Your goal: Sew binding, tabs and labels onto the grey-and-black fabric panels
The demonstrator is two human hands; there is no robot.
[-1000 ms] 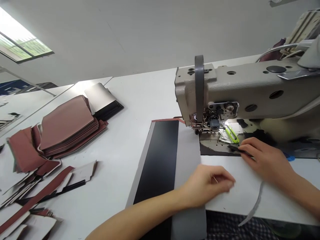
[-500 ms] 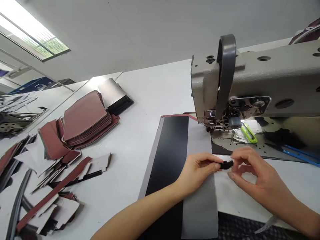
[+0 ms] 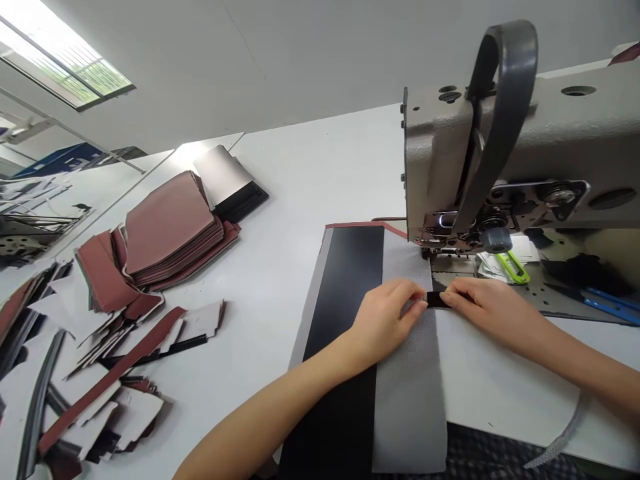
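A short black strip is stretched between my two hands, close in front of the sewing machine. My left hand pinches its left end while resting over the grey mesh edge of a long panel. The panel has a wide black band and a dark red strip along its far edge, which runs toward the presser foot. At the strip's right end, my right hand grips with thumb and fingers closed.
Stacked dark red pieces and a pile of loose offcuts lie on the left of the white table. A lime-green cutter and blue-handled snips lie by the machine bed. A grey strip hangs near my right forearm.
The black strip, curled before, is now pulled straight. My right fingers, loosely apart from it earlier, have closed on its end. Both hands have moved slightly toward the machine, and the camera view has shifted.
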